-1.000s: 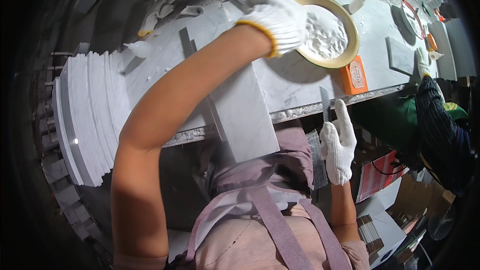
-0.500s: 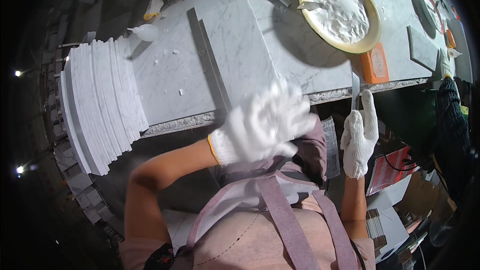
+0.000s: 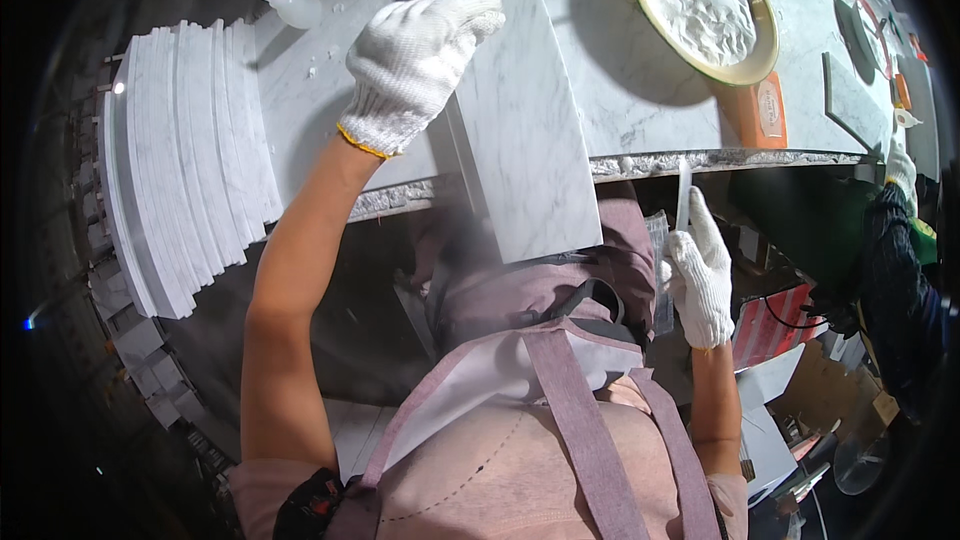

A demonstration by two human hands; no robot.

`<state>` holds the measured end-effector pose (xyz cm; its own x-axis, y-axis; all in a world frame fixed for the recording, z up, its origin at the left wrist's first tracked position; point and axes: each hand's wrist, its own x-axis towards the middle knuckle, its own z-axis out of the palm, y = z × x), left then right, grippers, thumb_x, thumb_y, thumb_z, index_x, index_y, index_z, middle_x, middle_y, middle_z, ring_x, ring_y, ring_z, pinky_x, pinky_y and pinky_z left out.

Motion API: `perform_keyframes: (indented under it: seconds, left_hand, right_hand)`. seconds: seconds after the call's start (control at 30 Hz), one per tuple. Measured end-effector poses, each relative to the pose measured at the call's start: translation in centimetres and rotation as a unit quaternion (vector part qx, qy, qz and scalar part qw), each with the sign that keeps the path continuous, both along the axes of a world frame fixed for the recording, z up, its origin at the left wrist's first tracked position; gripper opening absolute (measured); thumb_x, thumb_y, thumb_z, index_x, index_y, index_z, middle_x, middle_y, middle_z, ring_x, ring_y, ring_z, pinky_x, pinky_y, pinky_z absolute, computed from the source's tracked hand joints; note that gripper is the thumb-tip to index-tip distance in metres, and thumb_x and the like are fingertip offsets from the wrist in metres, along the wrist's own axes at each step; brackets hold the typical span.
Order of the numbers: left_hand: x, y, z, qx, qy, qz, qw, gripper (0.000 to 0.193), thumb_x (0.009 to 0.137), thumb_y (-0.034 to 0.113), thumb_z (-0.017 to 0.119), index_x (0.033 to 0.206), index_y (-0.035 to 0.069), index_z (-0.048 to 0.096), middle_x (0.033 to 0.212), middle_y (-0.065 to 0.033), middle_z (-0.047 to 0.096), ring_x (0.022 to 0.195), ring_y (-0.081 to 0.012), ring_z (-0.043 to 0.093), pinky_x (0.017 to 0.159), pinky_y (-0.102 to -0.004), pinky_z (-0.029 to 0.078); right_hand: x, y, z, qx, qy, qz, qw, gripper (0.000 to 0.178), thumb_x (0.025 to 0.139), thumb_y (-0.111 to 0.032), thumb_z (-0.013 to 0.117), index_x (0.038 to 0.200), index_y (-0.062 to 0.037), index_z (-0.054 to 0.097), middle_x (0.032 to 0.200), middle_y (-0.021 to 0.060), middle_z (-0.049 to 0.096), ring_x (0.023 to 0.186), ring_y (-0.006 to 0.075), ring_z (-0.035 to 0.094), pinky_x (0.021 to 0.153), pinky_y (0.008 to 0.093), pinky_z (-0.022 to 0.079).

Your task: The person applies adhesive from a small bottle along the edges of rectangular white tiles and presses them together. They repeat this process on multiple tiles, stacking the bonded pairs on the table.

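A long white, grey-veined marble slab lies across the worktable, its near end jutting over the front edge toward my apron. At its left side, partly covering it, is my left hand in a white knit glove. Those fingers are curled closed, and whatever they may hold is hidden. My gloved right hand is in front of the table edge to the right of the slab. It grips a narrow flat blade that points upward, with one finger stretched out beside it.
Thin white slabs stand stacked at the left. A white squeeze bottle lies behind them. White powder or paste fills a yellow-rimmed basin, near an orange box. At far right is another person's gloved hand.
My left hand has moved up and left from the slab's near end to its left side. The right hand still holds the blade, which has tilted slightly left. The whole view has shifted.
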<state>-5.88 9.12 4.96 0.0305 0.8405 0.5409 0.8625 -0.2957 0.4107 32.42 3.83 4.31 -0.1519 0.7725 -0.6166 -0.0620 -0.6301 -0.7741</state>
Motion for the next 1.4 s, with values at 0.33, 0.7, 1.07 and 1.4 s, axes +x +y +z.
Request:
perform_keyframes:
  seconds: [0.33, 0.7, 1.07, 1.4]
  left_hand:
    - [-1.1, 0.5, -0.3, 0.048, 0.098, 0.001, 0.994, 0.025, 0.099, 0.023, 0.069, 0.116, 0.005, 0.076, 0.113, -0.0079, 0.078, 0.102, -0.0243, 0.074, 0.092, -0.0336, 0.059]
    - [11.8, -10.9, 1.7, -0.341, -0.157, -0.388, 0.842, 0.067, 0.102, 0.060, 0.056, 0.145, 0.009, 0.061, 0.157, -0.0189, 0.051, 0.146, -0.0368, 0.047, 0.123, -0.0446, 0.037]
    - [-2.5, 6.1, -2.9, -0.263, 0.345, 0.097, 0.896, 0.067, 0.107, 0.052, 0.039, 0.161, 0.012, 0.038, 0.171, -0.0074, 0.032, 0.158, -0.0242, 0.026, 0.131, -0.0437, 0.011]
    - [14.1, -10.2, 1.4, -0.312, -0.223, -0.424, 0.820, 0.052, 0.096, 0.056, 0.054, 0.114, 0.010, 0.067, 0.110, -0.0086, 0.065, 0.105, -0.0319, 0.060, 0.098, -0.0476, 0.053]
  right_hand:
    - [-0.1, 0.1, -2.9, -0.080, 0.190, 0.004, 0.979, 0.022, 0.104, -0.018, 0.069, 0.121, -0.0062, 0.064, 0.093, 0.0021, 0.066, 0.070, 0.0098, 0.061, 0.058, 0.0224, 0.050]
    - [-1.0, 0.4, -2.6, -0.036, 0.060, -0.060, 0.996, 0.020, 0.105, -0.016, 0.067, 0.121, -0.0049, 0.066, 0.107, -0.0018, 0.064, 0.094, 0.0091, 0.057, 0.082, 0.0252, 0.048]
    - [-0.6, 0.1, -1.9, 0.027, -0.008, -0.049, 0.998, 0.027, 0.106, -0.029, 0.067, 0.117, -0.0058, 0.063, 0.083, -0.0047, 0.057, 0.065, 0.0028, 0.051, 0.055, 0.0180, 0.041]
    - [0.6, -0.8, -3.8, -0.036, -0.012, -0.028, 0.999, 0.022, 0.106, -0.026, 0.066, 0.119, -0.0072, 0.064, 0.091, -0.0027, 0.061, 0.075, 0.0055, 0.054, 0.062, 0.0208, 0.043]
